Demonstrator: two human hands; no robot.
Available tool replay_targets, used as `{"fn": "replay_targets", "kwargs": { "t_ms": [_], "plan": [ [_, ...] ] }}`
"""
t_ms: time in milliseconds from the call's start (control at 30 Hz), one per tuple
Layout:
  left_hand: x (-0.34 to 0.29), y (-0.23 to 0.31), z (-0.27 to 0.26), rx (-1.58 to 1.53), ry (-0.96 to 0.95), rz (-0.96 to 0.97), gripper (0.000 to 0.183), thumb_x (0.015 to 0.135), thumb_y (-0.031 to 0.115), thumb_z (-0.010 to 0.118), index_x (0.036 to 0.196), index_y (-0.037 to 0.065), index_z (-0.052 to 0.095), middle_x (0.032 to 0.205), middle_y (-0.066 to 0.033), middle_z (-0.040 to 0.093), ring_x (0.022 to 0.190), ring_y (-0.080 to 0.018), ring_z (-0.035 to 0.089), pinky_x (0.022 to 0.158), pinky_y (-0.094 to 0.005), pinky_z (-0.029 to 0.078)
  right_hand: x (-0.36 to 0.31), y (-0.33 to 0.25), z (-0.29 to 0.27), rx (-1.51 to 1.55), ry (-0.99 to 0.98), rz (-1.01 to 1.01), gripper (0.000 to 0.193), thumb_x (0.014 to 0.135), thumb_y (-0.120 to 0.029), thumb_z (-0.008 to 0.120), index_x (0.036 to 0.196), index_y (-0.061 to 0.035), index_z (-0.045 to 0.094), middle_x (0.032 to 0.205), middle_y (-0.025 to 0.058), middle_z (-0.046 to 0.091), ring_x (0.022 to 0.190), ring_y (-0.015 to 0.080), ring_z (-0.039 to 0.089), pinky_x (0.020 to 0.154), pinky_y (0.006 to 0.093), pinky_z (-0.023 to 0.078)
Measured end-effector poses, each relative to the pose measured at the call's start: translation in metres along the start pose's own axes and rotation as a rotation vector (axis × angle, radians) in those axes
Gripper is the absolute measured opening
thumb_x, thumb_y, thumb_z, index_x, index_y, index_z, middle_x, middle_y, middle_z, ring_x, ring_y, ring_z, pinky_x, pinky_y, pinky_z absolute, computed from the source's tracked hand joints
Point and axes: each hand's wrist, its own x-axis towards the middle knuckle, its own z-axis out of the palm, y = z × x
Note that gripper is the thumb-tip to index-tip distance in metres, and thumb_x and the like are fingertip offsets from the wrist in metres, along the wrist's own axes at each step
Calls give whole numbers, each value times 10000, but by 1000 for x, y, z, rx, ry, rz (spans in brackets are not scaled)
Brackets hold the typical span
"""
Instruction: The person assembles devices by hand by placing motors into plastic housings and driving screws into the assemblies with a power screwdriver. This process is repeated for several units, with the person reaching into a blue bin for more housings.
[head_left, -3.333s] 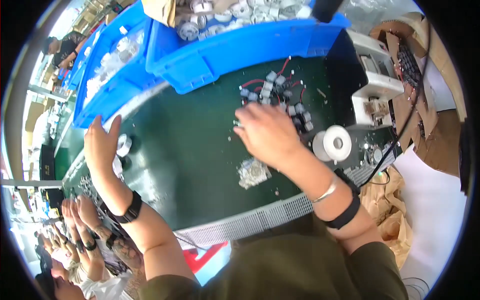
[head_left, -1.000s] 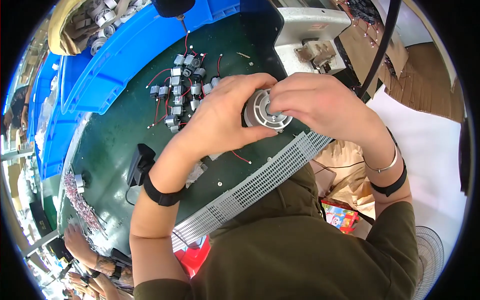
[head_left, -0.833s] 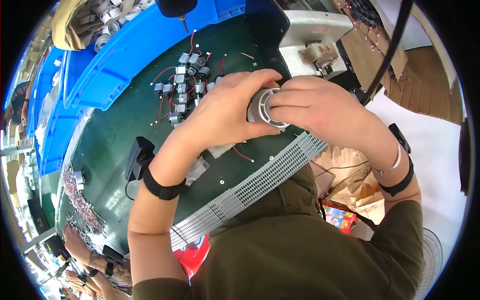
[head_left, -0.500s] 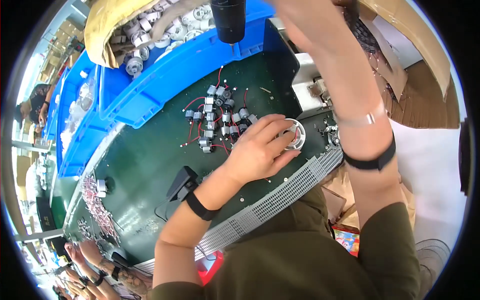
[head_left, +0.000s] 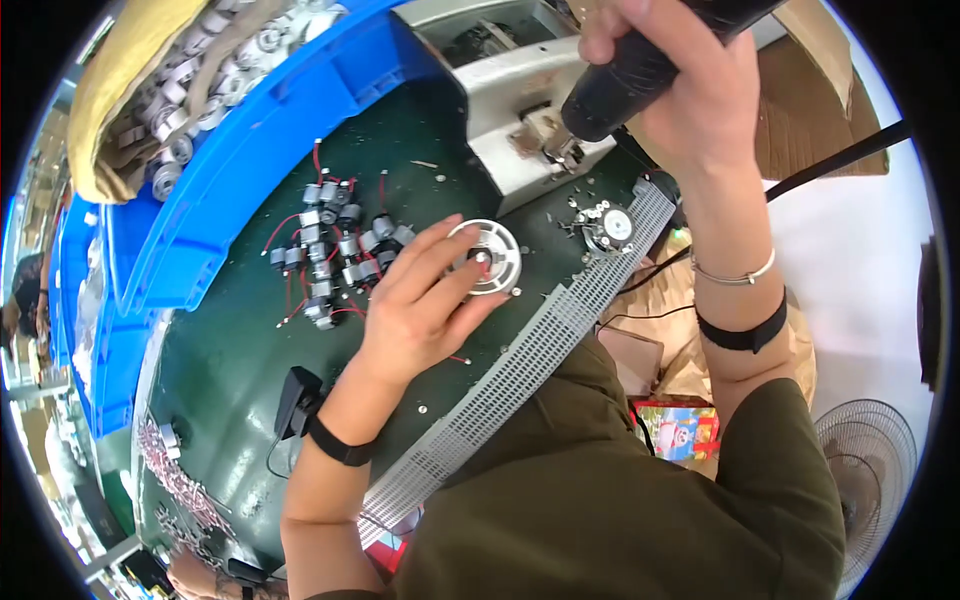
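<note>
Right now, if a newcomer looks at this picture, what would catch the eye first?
Most likely the black screwdriver, gripped high at the upper right by the right hand. Next, the round white part that the left hand holds near the middle of the picture. Then the heap of small grey motors, lying to its left on the green table, in front of the blue bin.

On the table (head_left: 240, 365), the motors (head_left: 318, 226) lie left of the round part (head_left: 509, 256). The bin (head_left: 268, 152) sits behind them, left of the machine (head_left: 530, 78).
</note>
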Motion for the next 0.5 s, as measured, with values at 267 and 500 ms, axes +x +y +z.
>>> {"fn": "replay_targets", "kwargs": {
  "t_ms": [267, 500],
  "plan": [
    [-1, 0, 4, -4, -3, 14, 325, 592, 145, 816, 825, 5, 639, 1054, -137, 632, 1021, -349, 609, 810, -386, 544, -8, 21, -20, 132, 75, -24, 501, 767, -15, 636, 1222, 28, 429, 679, 83, 578, 559, 180, 570, 549, 293, 478],
    [-3, -1, 3, -12, -9, 3, 332, 586, 155, 821, 824, 2, 647, 1054, -138, 631, 1016, -351, 611, 808, -389, 545, -13, 25, -12, 83, 79, -31, 505, 761, -7, 622, 1218, 44, 413, 682, 98, 576, 556, 186, 566, 552, 294, 474]
  ]
}}
